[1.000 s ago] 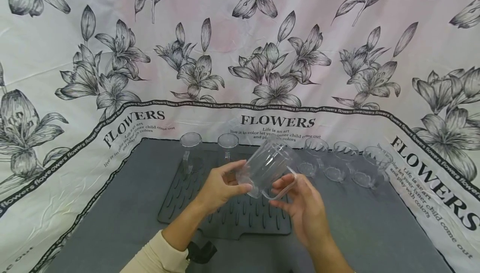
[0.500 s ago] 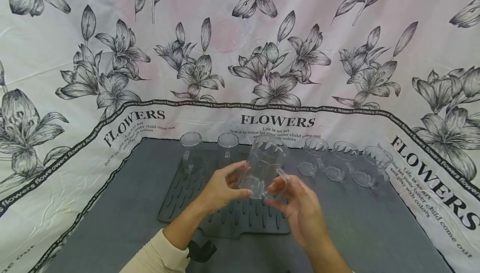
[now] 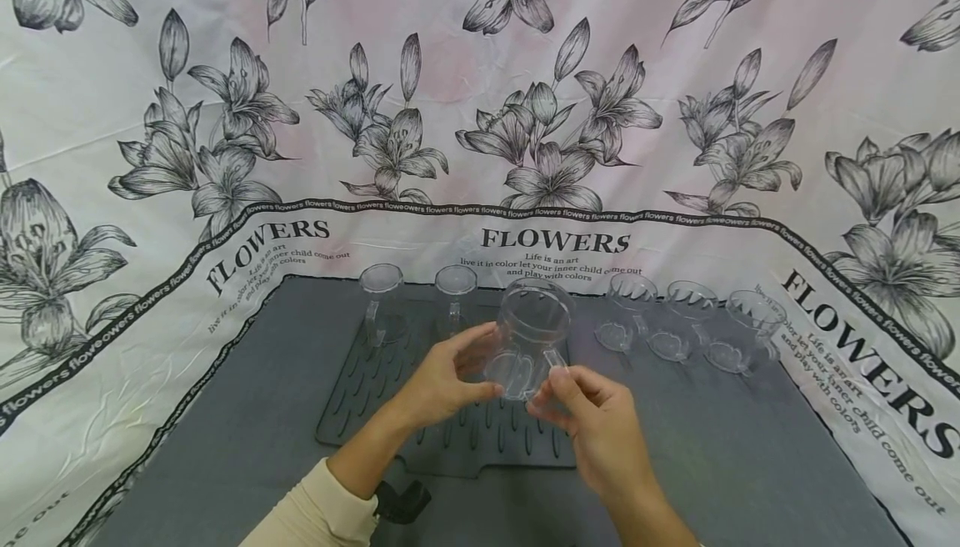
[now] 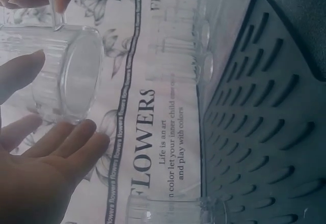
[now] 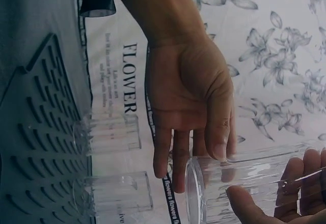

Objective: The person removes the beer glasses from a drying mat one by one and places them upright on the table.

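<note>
A clear glass mug (image 3: 536, 322) is held in the air over the ridged black mat, its wide round end up and leaning slightly. My left hand (image 3: 442, 380) holds its lower left side, thumb (image 4: 23, 74) on one face and fingers on the opposite side. At the right, my right hand (image 3: 603, 426) pinches the mug's handle, with the thumb on top of it. In the right wrist view, the left hand (image 5: 191, 91) has several fingers stretched out past the round end of the mug (image 5: 196, 191), while the right hand (image 5: 295, 193) lies at lower right.
Two clear mugs stand at the back of the black mat (image 3: 352, 414), a left one (image 3: 382, 301) and a middle one (image 3: 455, 297). Right of the mat, three more mugs (image 3: 678, 322) stand in a row on the grey table (image 3: 712, 447). A flower-printed cloth (image 3: 420, 238) hangs behind.
The mug has swung from a strong rightward tilt to nearly upright. My right hand has shifted on the handle, its thumb now on top. The left hand has stayed almost in place.
</note>
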The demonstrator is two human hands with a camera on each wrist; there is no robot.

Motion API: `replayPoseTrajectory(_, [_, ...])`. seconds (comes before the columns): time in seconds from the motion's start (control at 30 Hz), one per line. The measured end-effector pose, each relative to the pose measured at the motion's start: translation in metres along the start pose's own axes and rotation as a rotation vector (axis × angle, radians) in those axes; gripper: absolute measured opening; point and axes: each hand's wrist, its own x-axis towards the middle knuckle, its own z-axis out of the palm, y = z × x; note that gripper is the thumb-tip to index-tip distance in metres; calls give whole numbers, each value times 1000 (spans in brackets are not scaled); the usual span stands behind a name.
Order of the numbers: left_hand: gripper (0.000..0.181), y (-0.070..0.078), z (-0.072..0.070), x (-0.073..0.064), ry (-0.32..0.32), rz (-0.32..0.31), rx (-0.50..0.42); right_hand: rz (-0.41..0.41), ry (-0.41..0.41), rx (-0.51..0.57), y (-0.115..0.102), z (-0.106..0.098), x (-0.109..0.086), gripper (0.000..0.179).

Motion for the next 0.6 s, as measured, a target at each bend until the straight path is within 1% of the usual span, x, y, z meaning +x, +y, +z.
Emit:
replayPoseTrajectory(0.03, [76, 0, 0, 0, 7, 4, 11, -6, 7, -3, 0, 1, 0, 24])
replayPoseTrajectory(0.07, [76, -5, -2, 0, 13, 2, 18, -15, 14, -3, -1, 1, -1, 23])
replayPoseTrajectory(0.13, [76, -7, -4, -1, 31, 6, 42, -38, 29, -3, -1, 2, -1, 22])
replayPoseTrajectory(0.33, [74, -13, -15, -11, 101, -5, 95, -98, 71, -22, -4, 0, -3, 22])
replayPoseTrajectory(0.47, [72, -16, -23, -19, 134, -11, 114, -112, 111, -32, -6, -3, -5, 22])
replayPoseTrajectory(0.6, [72, -18, -32, -27, 176, -22, 139, -117, 150, -72, -9, -7, -6, 23])
